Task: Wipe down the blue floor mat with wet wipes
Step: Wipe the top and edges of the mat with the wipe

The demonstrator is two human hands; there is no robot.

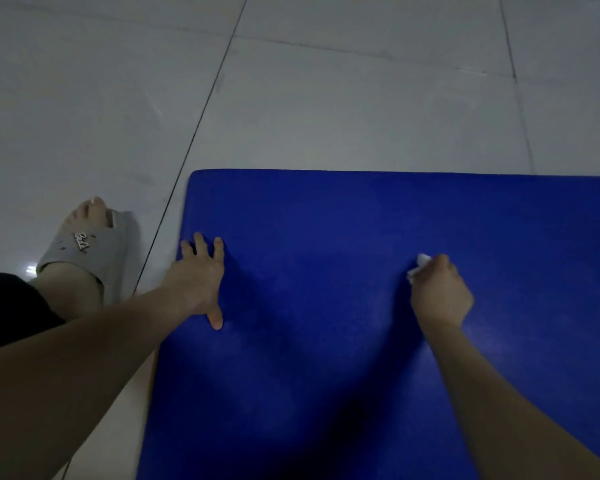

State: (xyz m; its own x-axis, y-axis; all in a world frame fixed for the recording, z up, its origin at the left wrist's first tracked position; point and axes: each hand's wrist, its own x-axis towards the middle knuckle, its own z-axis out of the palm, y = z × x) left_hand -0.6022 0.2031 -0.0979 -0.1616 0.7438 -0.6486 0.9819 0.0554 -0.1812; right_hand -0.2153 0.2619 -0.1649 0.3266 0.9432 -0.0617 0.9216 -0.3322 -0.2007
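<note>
The blue floor mat (326, 220) lies flat on the pale tiled floor and fills the lower right of the head view. My left hand (196, 277) presses on the mat near its left edge with fingers spread and straight. Over the mat's middle, my right hand (439, 292) has its fingers curled round a crumpled white wet wipe (419, 266), which sticks out past the knuckles and touches the mat.
My left foot in a grey slipper (84, 247) stands on the floor just left of the mat. Pale floor tiles (326, 98) with dark grout lines stretch beyond the mat's far edge.
</note>
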